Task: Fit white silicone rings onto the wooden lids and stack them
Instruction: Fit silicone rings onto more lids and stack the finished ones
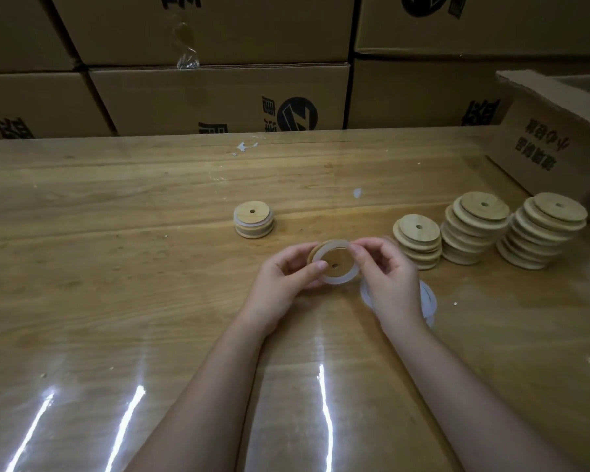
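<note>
Frame centre: my left hand (283, 274) is gripping the lid (332, 262) while my right hand (385, 267) is pinching the ring (349, 272) on; I judge even seating all round matters.

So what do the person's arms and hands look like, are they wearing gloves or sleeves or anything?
No gloves and no sleeves show. Both forearms are bare from the bottom of the picture up to the wrists. The left hand and the right hand are bare too, with short, plain fingernails. No rings, watch, bracelet or markings can be seen on either one.
</note>
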`<state>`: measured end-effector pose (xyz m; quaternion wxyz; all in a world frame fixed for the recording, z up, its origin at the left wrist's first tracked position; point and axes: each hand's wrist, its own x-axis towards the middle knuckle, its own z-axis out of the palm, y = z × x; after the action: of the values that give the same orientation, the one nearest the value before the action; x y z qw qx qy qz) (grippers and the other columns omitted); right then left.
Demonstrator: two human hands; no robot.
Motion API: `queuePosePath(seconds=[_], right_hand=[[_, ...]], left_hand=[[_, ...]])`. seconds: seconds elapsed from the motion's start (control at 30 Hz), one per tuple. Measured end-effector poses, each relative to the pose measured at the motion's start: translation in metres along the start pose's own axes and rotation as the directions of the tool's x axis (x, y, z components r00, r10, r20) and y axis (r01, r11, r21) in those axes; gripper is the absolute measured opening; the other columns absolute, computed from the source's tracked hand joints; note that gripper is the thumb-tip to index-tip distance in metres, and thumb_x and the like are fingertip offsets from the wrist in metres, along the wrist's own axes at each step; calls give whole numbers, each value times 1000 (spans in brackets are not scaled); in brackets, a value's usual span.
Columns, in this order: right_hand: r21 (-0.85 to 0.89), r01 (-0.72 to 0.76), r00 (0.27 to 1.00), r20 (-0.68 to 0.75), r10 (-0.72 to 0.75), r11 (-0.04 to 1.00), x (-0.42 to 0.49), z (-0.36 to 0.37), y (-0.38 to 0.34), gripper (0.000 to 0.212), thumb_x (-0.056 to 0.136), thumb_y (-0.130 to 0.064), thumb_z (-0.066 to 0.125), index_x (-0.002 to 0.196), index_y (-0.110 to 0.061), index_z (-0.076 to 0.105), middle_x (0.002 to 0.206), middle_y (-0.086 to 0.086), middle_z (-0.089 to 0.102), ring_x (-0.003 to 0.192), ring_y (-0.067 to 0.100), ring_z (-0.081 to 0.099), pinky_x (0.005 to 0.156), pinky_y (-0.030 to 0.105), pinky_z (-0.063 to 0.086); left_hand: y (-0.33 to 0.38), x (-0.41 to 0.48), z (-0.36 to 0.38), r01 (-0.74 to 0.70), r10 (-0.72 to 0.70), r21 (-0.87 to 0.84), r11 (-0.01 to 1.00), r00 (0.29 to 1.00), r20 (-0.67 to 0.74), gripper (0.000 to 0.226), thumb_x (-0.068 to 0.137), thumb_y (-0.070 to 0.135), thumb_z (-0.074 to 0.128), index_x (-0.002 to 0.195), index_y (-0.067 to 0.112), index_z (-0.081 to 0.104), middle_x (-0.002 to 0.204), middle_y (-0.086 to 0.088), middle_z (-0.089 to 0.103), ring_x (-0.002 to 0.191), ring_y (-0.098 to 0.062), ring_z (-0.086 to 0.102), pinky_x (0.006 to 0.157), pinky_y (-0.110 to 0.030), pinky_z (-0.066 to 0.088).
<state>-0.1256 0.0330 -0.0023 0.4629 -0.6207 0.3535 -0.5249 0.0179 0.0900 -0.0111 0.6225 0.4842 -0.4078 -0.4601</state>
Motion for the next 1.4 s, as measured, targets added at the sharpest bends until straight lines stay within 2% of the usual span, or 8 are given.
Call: queuePosePath(seconds=[0.13,0.47,0.57,0.73,0.87,0.93,1.13,1.4], right_hand=[[3,-10,1000,10,10,1000,0,-1,0,15,86,-9,64,83,-23,66,89,8,64,82,16,61,73,19,47],[-5,8,1000,9,-8,1000,-1,-1,-3,18,87,-6,63,82,-23,65,86,5,64,82,13,60,73,18,47],[-11,-6,1000,16,6,1000,-2,-1,-3,15,87,-7,63,83,-21,66,86,6,65,82,16,61,73,20,48],[-74,-20,999,46,24,997,-1,-2,-1,12,87,-9,64,83,-20,66,87,8,64,82,15,60,72,17,46],[-111,-36,998,56,43,993,0,-2,0,11,87,-10,63,82,-20,65,89,7,63,80,6,59,71,12,44],[-124,-35,997,60,42,992,0,-2,0,10,88,-10,63,83,-19,65,89,6,63,79,4,58,71,11,43],[-152,-19,997,76,31,988,-1,-1,-1,11,88,-8,62,84,-18,65,89,6,62,79,3,58,72,10,43],[-128,-65,995,65,74,990,-3,0,-1,15,89,-13,62,83,-27,64,83,-4,66,78,2,60,71,11,45]], left_hand=[[1,1,-3,25,-25,-46,999,1000,2,37,75,11,66,112,11,63,106,-7,71,101,-19,65,90,-42,52],[-1,1,-2,-24,24,4,1000,1000,5,23,84,17,62,106,19,67,102,2,73,96,-13,66,83,-33,56],[-2,0,0,-74,77,83,994,997,-24,25,90,6,57,101,26,68,97,6,73,93,-10,67,81,-31,57],[-3,-1,2,-98,108,211,972,993,-38,24,91,10,59,110,24,66,103,2,72,101,-17,66,90,-39,53],[-2,-1,2,-202,244,474,857,969,-28,26,85,23,56,109,25,65,100,17,63,89,2,60,79,-14,47],[-2,0,0,-251,321,549,797,947,-33,26,87,17,58,112,21,65,104,13,56,87,0,59,74,-13,46],[0,1,-5,-268,385,580,769,919,-86,32,84,3,65,83,35,58,94,11,61,80,5,59,68,-5,41],[-1,-1,-7,-206,329,527,825,932,-151,25,86,12,66,81,36,61,90,9,68,79,-1,62,73,-15,47]])
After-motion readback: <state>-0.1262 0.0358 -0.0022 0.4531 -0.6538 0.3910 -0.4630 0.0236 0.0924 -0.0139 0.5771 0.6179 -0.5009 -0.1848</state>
